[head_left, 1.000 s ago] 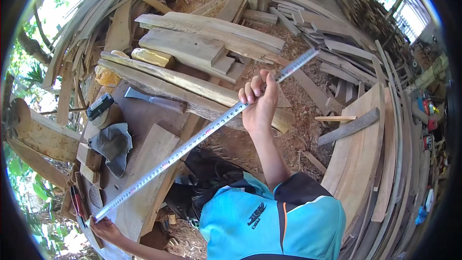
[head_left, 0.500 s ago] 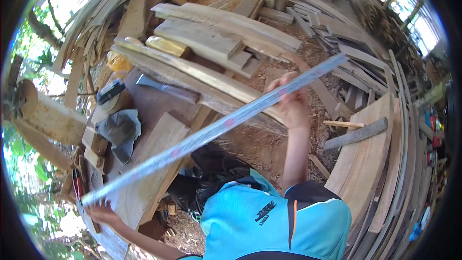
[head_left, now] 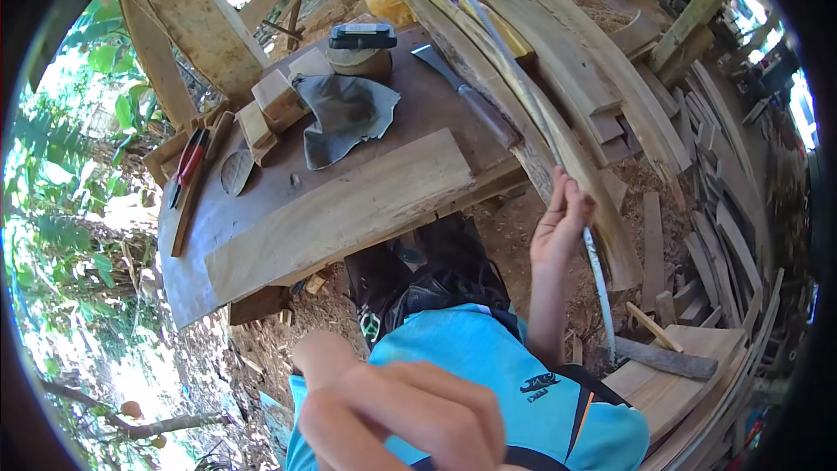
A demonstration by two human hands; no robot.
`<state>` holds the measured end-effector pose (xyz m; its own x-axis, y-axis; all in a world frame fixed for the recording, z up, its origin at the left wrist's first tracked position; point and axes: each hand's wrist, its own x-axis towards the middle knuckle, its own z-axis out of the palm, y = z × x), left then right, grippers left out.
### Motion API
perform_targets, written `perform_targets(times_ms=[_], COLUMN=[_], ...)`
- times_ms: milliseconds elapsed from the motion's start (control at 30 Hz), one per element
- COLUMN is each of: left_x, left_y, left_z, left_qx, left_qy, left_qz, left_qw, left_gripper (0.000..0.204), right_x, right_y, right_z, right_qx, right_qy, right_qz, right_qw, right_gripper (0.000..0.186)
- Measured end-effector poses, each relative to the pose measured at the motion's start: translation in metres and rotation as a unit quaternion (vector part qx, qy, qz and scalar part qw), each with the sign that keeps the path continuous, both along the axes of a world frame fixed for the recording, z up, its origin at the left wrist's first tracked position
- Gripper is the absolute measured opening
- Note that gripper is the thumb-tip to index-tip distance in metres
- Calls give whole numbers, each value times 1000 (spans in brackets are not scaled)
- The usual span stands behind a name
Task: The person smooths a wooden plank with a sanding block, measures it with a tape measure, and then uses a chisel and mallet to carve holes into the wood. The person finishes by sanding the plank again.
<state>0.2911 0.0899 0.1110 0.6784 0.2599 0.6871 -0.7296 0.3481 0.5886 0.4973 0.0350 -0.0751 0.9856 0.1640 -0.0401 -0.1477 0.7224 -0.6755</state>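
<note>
My right hand (head_left: 563, 220) is closed round a long, thin metal ruler (head_left: 595, 275). Turned nearly edge-on, the ruler slants from over the long boards down past my right forearm to the offcuts at lower right. Close to the camera, in front of my blue shirt, my left hand (head_left: 410, 410) is raised with curled fingers; nothing shows in it. A wide plank (head_left: 349, 218) lies along the near edge of the brown worktable (head_left: 288, 160). Beyond it on the table are a grey cloth (head_left: 344, 118) and a chisel (head_left: 466, 98) with a wooden handle.
Red-handled pliers (head_left: 189, 166) lie at the table's left beside small wood blocks (head_left: 266, 113). A black-topped container (head_left: 362, 44) stands behind the cloth. Long boards (head_left: 593, 61) extend across the right side; a wooden post (head_left: 697, 13) rises there. Stacked planks (head_left: 676, 375) lie at lower right.
My left hand has left the ruler's end and come up close to the camera, its fingers curling. My right hand has swung the ruler steeper and edge-on. The view has turned toward the left.
</note>
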Motion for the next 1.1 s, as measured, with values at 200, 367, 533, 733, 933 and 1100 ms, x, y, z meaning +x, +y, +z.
perform_targets(times_ms=[200, 367, 533, 733, 933, 1100], left_x=[13, 19, 17, 20, 18, 23], left_y=[-24, -24, -16, -9, -13, -4], left_z=[-5, -3, -6, -7, -5, -5], left_qx=[-84, -45, -1, 53, 43, 51], left_qy=[-65, -101, -106, -120, -112, -105], left_qz=[-12, -23, -5, -9, -32, -76], left_qw=[994, 994, 994, 991, 992, 990], left_gripper=[14, 14, 11, 8, 8, 9], right_x=[-19, -36, -36, -40, -61, -36], right_y=[19, 24, 25, 28, 6, -33], right_z=[-3, -25, -46, -52, -40, 49], right_qx=[56, 85, 112, 127, -9, -326], right_qy=[-45, 62, 101, 239, 237, -247], right_qz=[89, 135, 156, 220, 374, 384], right_qw=[993, 985, 976, 937, 897, 828], right_gripper=[16, 17, 15, 14, 15, 18])
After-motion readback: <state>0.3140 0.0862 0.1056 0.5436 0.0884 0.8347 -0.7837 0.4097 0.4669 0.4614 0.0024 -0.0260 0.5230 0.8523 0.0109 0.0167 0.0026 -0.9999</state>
